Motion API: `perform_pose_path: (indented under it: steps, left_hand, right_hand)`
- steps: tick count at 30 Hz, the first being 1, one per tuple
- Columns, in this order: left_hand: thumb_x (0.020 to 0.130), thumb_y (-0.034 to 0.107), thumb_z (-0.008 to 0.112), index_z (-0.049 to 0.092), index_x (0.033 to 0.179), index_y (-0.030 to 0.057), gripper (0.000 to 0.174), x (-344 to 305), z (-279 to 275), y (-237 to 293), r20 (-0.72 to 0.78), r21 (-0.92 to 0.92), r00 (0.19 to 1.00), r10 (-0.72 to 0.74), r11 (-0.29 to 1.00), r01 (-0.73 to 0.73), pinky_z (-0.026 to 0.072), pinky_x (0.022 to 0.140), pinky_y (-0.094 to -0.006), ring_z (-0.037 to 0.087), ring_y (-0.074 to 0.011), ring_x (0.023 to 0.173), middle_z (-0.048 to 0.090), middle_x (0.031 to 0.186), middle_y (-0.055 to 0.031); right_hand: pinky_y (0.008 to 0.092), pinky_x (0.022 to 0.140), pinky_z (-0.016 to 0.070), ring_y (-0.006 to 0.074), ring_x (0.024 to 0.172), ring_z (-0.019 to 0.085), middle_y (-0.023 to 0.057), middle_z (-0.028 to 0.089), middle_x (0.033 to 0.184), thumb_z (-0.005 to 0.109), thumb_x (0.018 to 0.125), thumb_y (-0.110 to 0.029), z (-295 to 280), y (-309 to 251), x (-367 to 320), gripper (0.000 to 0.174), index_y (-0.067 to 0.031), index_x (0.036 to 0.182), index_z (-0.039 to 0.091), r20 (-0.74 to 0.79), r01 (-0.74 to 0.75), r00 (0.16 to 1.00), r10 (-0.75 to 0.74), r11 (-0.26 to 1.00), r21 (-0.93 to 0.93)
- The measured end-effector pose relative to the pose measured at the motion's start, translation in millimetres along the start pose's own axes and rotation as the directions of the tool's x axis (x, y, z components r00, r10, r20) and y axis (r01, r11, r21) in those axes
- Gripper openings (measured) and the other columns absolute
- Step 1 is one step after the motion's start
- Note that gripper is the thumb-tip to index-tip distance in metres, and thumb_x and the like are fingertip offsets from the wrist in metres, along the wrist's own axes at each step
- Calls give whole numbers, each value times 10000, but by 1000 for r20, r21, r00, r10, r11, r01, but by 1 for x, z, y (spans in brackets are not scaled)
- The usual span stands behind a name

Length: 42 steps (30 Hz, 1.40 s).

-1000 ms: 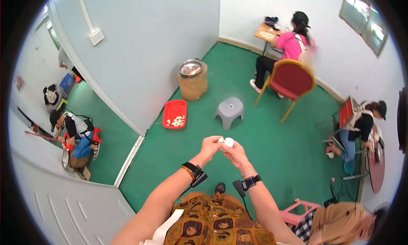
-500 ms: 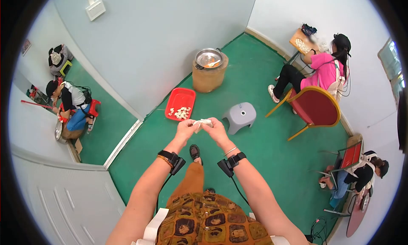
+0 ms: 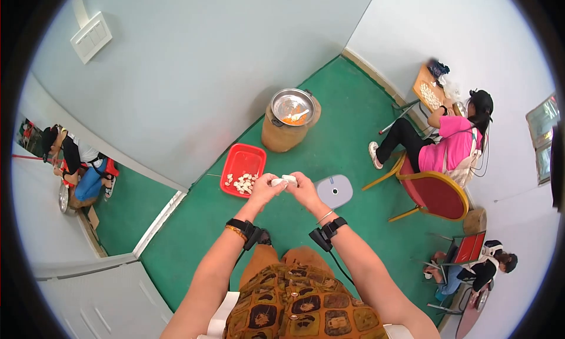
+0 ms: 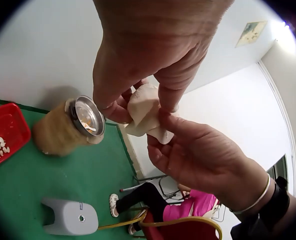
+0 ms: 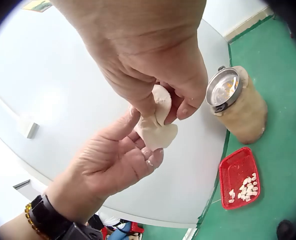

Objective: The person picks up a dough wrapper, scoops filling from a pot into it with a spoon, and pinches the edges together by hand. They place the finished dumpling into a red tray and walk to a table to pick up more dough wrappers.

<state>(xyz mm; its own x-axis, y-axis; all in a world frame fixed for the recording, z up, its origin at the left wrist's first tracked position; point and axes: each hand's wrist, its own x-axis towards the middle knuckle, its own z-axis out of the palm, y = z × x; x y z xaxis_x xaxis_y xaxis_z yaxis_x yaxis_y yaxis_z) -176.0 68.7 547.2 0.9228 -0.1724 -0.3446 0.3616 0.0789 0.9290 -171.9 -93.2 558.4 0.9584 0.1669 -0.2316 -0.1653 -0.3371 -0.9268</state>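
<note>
A pale, soft, folded piece of dough (image 4: 144, 107) is pinched between both hands, held up in front of the body. In the left wrist view the left hand (image 4: 148, 55) pinches its upper part, and the right hand (image 4: 203, 155) grips its lower edge between thumb and fingers. From the right wrist view, the dough (image 5: 155, 131) shows a fold and a loose flap; the left hand (image 5: 108, 162) holds its lower side, the right hand (image 5: 148, 60) its top. Head view: left hand (image 3: 263, 192) and right hand (image 3: 303, 192) nearly meet.
A red tray (image 3: 244, 162) with several small white pieces lies on the green floor. Behind it a steel pan (image 3: 292, 107) with orange contents and a white spoon stands on a tan drum (image 3: 282, 138). A grey stool (image 3: 334, 192) stands right; seated people are at both sides.
The head view has shifted, so the tray, drum and stool appear elsewhere in it. Both hands stay together on the dough, which has changed shape between the fingers.
</note>
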Motion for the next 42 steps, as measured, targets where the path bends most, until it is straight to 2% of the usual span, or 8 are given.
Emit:
perform_pose_path:
  steps: [7, 11, 18, 22, 27, 32, 35, 42]
  left_hand:
    - [834, 112, 641, 518, 1017, 38, 233, 50, -48, 0, 5, -315, 980, -199, 930, 190, 497, 612, -247, 603, -144, 773, 592, 886, -66]
    - [856, 138, 616, 516, 995, 32, 201, 80, -93, -12, -88, -194, 973, -211, 962, 191, 499, 585, -251, 607, -147, 731, 602, 855, -69]
    - [855, 117, 608, 530, 1032, 18, 217, 130, -123, -31, -496, -321, 824, -274, 940, 119, 521, 599, -278, 616, -158, 772, 610, 902, -82]
    - [907, 168, 540, 466, 1225, 35, 353, 164, -123, -51, -466, -642, 804, -370, 766, -19, 508, 710, -305, 603, -198, 932, 597, 1093, -108]
    - [862, 97, 592, 500, 1174, 85, 326, 251, -96, -66, -577, -775, 670, -467, 571, -269, 489, 707, -309, 599, -192, 949, 603, 1079, -72]
    - [822, 67, 636, 526, 1103, 85, 303, 324, -39, -80, -473, -872, 695, -541, 400, -281, 468, 743, -313, 587, -178, 951, 604, 1045, -47]
    - [830, 101, 640, 538, 1054, 105, 247, 353, -18, -55, -404, -859, 802, -441, 484, -166, 480, 663, -277, 609, -139, 850, 623, 974, -23]
    - [839, 68, 621, 556, 972, 72, 148, 418, -9, -95, -443, -776, 831, -336, 608, -167, 521, 668, -275, 633, -155, 818, 638, 948, -65]
  right_hand:
    - [263, 684, 468, 99, 778, 551, 35, 600, 855, 660, 793, -157, 24, 4, 87, 240, -19, 969, 573, 130, 53, 991, -42, 995, -84]
    - [267, 690, 475, 107, 786, 566, 40, 613, 871, 653, 809, -156, 55, -2, 143, 222, -22, 973, 584, 246, 59, 969, -35, 994, -89]
    - [329, 725, 487, 212, 811, 626, 126, 643, 864, 666, 765, -185, 79, 17, 239, 261, -22, 962, 611, 413, -19, 910, 22, 1000, -11]
    - [366, 788, 471, 289, 881, 611, 159, 634, 914, 623, 788, -204, 51, 37, 302, 243, -31, 959, 615, 566, 250, 819, -95, 947, -201]
    - [397, 796, 461, 335, 892, 594, 142, 626, 936, 582, 811, -207, -27, 92, 419, 204, -58, 944, 623, 649, 467, 741, -170, 826, -317]
    - [347, 926, 419, 288, 1078, 554, 195, 594, 1117, 637, 812, -292, -142, 158, 526, 458, 6, 1148, 548, 343, -15, 919, 195, 887, -462]
    - [340, 750, 483, 230, 793, 613, 110, 650, 840, 606, 837, -295, -194, 188, 585, 329, -28, 1030, 608, 312, 121, 945, 97, 784, -609]
    - [250, 731, 484, 89, 801, 588, 37, 649, 895, 621, 840, -146, -224, 190, 631, 224, 4, 1006, 612, 226, -150, 952, 207, 957, -248]
